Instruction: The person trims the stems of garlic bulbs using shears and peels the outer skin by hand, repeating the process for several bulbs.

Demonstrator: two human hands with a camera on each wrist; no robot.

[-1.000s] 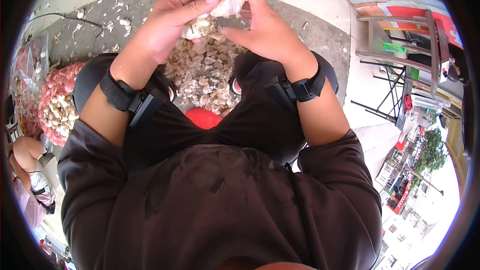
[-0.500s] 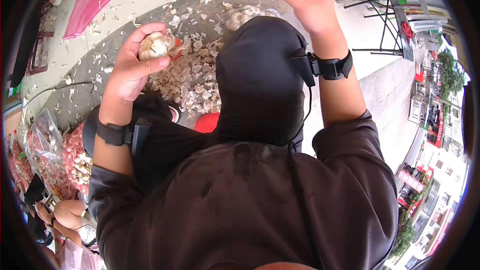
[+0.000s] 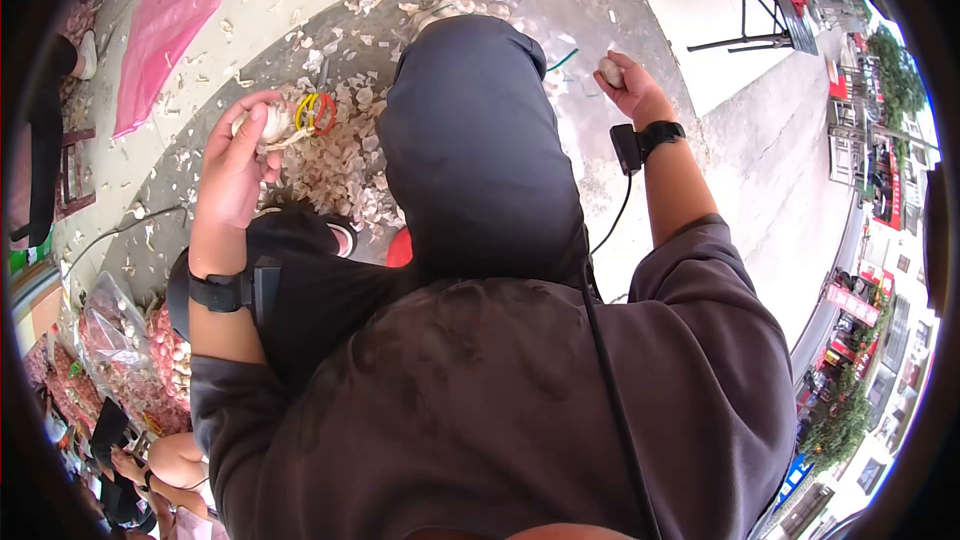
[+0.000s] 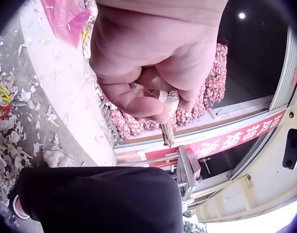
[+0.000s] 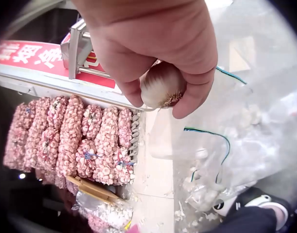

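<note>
Fingers and thumb of my left hand (image 3: 232,175) hold a garlic bulb (image 3: 268,128) at the left of the head view. In the left wrist view its dry stem (image 4: 168,128) points out past the fingertips, and the hand hides most of the bulb. Out to the right, my right hand (image 3: 642,98) grips another garlic bulb (image 3: 610,72). The right wrist view shows this bulb's rounded pale side (image 5: 160,87) between thumb and fingers, its root tuft downward. A clear plastic bag (image 5: 245,145) with green-edged rims spreads below that hand, pale bulbs near its mouth.
Papery garlic skins (image 3: 330,165) litter the floor by my foot, with yellow and red loops (image 3: 305,112) above them. A pink plastic sheet (image 3: 180,30) lies at the left. My raised dark knee (image 3: 480,140) stands between the hands. Stacked net sacks of garlic (image 5: 70,141) line the wall.
My hands, together at the front a second ago, have parted. The right has swung out rightward over the clear bag with one bulb; the left has moved left with the other. My view has turned.
</note>
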